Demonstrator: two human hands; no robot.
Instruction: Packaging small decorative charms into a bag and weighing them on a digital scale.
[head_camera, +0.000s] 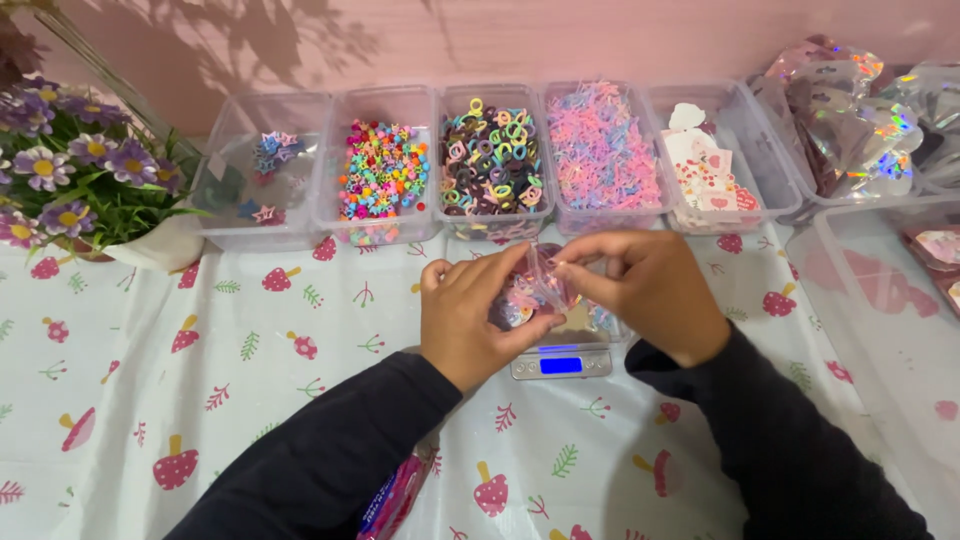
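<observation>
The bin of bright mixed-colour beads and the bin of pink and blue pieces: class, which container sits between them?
In the head view, one clear bin of looped hair ties in pastel and dark colours sits between the bead bin and the pink and blue bin.

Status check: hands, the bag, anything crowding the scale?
Left hand and right hand both pinch a small clear bag, held above the scale. Row of plastic bins just behind, apart from the hands.

You wear long dark sleeves, nearly black, reaching both wrists. Your left hand (470, 315) and right hand (650, 290) are bare: no gloves, rings or watch.
</observation>
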